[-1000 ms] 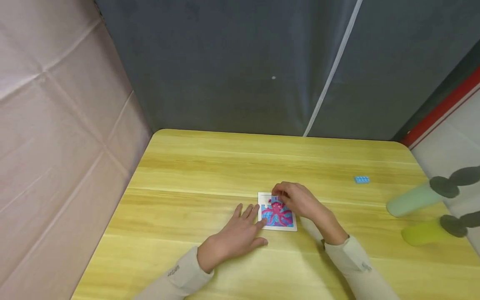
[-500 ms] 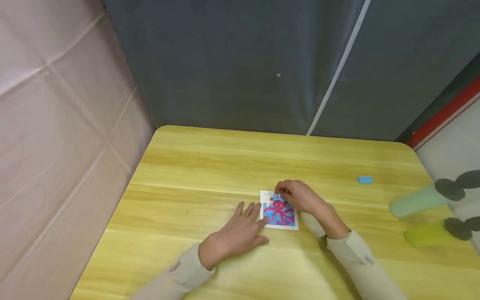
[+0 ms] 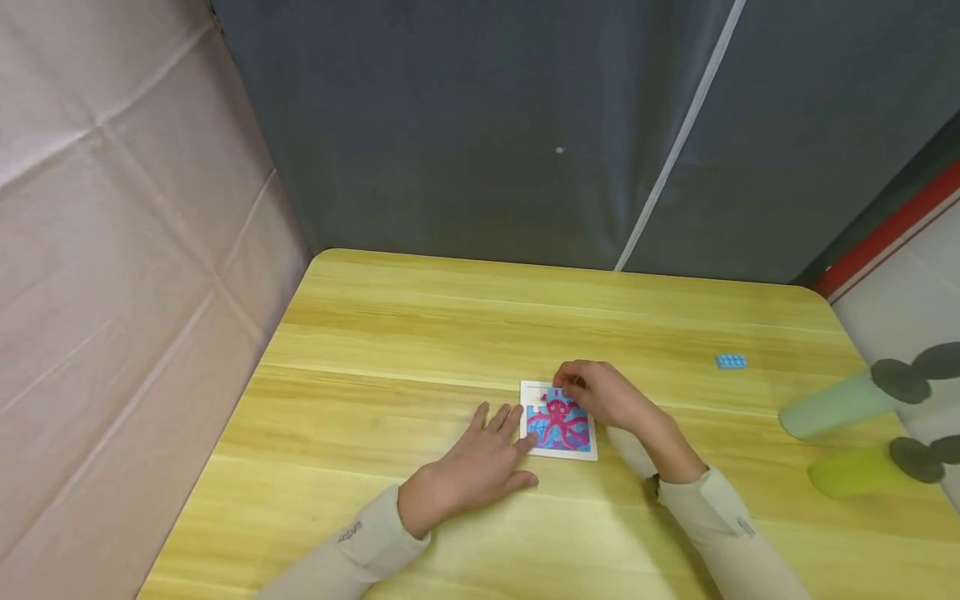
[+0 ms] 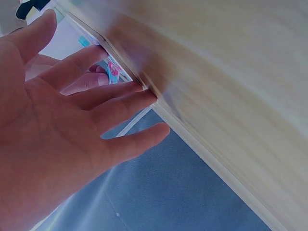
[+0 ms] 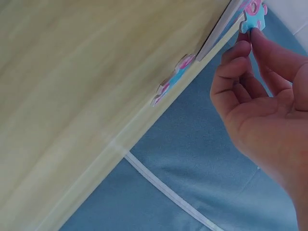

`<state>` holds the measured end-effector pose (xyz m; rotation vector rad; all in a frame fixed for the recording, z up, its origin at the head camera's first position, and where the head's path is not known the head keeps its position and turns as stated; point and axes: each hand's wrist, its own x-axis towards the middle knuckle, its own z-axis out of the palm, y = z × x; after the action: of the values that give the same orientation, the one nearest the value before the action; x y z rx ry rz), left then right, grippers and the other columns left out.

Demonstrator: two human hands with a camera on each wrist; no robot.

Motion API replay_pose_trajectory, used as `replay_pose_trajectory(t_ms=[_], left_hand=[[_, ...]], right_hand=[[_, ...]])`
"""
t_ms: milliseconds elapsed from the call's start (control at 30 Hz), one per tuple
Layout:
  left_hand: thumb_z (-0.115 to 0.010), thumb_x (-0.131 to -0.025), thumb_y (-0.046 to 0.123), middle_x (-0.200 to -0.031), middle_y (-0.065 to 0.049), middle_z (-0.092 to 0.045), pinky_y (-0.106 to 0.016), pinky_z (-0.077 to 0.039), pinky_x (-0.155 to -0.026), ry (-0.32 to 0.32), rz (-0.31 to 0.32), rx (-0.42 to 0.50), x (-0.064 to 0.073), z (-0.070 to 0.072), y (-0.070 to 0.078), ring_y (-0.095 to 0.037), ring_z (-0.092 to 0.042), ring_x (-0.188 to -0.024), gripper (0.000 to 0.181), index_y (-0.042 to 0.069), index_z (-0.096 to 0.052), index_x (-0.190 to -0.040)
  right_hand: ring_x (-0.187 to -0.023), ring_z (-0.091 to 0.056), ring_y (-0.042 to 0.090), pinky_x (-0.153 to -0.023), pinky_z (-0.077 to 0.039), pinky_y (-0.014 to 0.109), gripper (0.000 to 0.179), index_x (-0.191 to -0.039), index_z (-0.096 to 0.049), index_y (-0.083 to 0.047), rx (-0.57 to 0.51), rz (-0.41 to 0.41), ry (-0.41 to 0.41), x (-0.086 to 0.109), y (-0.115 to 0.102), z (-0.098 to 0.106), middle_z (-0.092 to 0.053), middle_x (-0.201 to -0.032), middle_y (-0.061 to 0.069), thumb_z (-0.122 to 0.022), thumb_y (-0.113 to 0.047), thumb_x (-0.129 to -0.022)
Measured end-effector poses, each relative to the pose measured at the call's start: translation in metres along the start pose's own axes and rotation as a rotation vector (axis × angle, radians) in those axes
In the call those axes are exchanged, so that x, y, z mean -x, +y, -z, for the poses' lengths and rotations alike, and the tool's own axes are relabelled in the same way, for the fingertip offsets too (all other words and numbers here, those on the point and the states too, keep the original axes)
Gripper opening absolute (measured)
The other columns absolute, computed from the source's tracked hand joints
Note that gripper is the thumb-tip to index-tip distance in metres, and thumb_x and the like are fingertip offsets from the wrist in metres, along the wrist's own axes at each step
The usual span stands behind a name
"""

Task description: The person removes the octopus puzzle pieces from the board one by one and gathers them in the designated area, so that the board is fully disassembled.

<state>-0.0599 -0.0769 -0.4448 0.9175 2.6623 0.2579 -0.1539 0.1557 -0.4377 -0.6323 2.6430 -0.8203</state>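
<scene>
A white-framed jigsaw puzzle (image 3: 528, 392) with a pink octopus on blue lies flat on the wooden table. Its upper left part shows bare white. My left hand (image 3: 476, 467) is spread, palm down, its fingertips at the frame's left edge and its thumb side near the lower left corner. Over the puzzle's upper right, my right hand (image 3: 606, 398) pinches a blue and pink puzzle piece (image 5: 253, 18) between thumb and fingers, held tilted up from the board. Another loose puzzle piece (image 5: 174, 81) lies on the table beside the frame in the right wrist view; the right hand hides it in the head view.
A small light blue toy brick (image 3: 731, 361) lies to the right on the table (image 3: 420, 333). Farther right, a pale green cylinder (image 3: 825, 406) and a yellow-green cylinder (image 3: 851, 468), both with dark round parts, show near the table's edge. A dark curtain (image 3: 450, 133) hangs behind.
The head view has shifted slightly. My right hand has edged a little over the puzzle's top, still pinching the piece. The left hand stays in place against the frame.
</scene>
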Motion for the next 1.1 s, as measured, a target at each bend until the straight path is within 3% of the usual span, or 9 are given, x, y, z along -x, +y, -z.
replay_pose_trajectory(t_ms=[333,500,767,1100], left_hand=[[-0.054,-0.104,0.053,-0.166,-0.022,-0.032,-0.060,-0.021,-0.127,0.004,0.010,0.003,-0.002,0.001,0.001,-0.039,-0.033,-0.155,0.062,0.019,-0.047,-0.155],[-0.055,-0.103,0.054,-0.164,-0.021,-0.037,-0.059,-0.026,-0.125,0.022,0.028,-0.060,-0.008,-0.002,0.005,-0.038,-0.038,-0.152,0.066,0.025,-0.039,-0.160],[-0.055,-0.100,0.060,-0.162,-0.017,-0.038,-0.055,-0.033,-0.122,0.019,0.062,-0.137,-0.019,-0.006,0.011,-0.036,-0.041,-0.145,0.067,0.032,-0.041,-0.159],[-0.056,-0.101,0.058,-0.161,-0.017,-0.039,-0.055,-0.034,-0.121,0.016,0.056,-0.155,-0.018,-0.003,0.011,-0.035,-0.042,-0.143,0.064,0.032,-0.042,-0.158]], right_hand=[[-0.082,-0.058,0.016,-0.080,-0.053,0.034,0.010,-0.101,-0.073,-0.011,-0.003,0.019,0.005,0.001,0.002,0.000,-0.069,-0.090,0.001,-0.065,-0.004,-0.098],[-0.082,-0.058,0.016,-0.079,-0.053,0.034,0.010,-0.101,-0.073,-0.010,0.000,0.021,0.003,0.001,0.002,0.000,-0.069,-0.090,0.000,-0.066,-0.004,-0.098],[-0.083,-0.059,0.016,-0.080,-0.053,0.034,0.010,-0.101,-0.073,-0.011,-0.006,0.021,-0.001,0.001,0.003,0.001,-0.070,-0.091,0.001,-0.065,-0.005,-0.099],[-0.084,-0.060,0.016,-0.080,-0.053,0.035,0.012,-0.101,-0.073,-0.011,-0.024,0.041,0.004,0.002,0.004,0.002,-0.070,-0.091,0.001,-0.065,-0.003,-0.098]])
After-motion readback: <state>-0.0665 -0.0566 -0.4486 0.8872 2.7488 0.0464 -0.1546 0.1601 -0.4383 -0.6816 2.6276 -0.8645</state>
